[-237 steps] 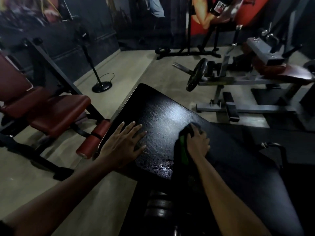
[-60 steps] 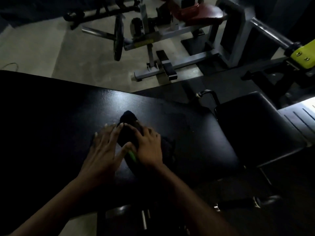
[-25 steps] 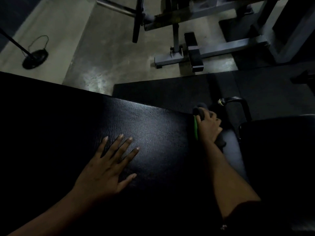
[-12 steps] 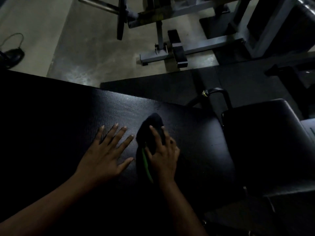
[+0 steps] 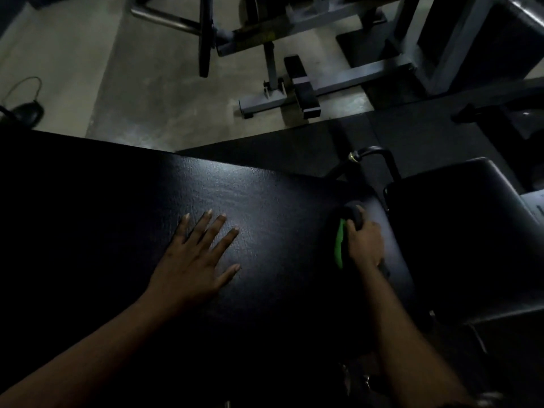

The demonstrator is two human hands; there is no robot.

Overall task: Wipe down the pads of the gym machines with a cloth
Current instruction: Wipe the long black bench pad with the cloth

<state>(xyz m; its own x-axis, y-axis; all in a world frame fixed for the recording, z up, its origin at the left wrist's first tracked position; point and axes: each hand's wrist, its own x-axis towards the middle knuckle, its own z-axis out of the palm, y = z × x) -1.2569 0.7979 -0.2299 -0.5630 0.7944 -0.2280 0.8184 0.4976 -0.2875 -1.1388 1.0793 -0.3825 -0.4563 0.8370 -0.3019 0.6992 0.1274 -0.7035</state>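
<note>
A large black textured pad (image 5: 265,195) fills the lower half of the view. My left hand (image 5: 197,257) lies flat on its middle with fingers spread. At the pad's right edge my right hand (image 5: 365,242) presses a dark cloth with a green edge (image 5: 340,244) against the surface, fingers curled over it. Most of the cloth is hidden under the hand. A second black seat pad (image 5: 453,237) sits just to the right, across a narrow gap.
A curved metal handle (image 5: 369,153) rises behind the gap between the pads. A grey machine frame (image 5: 294,95) with a weight plate (image 5: 204,36) stands on the concrete floor beyond. A stand base with a cable (image 5: 26,110) is at far left.
My right hand has slid the cloth from beside the left hand out to the pad's right edge. The left hand has stayed flat on the pad.
</note>
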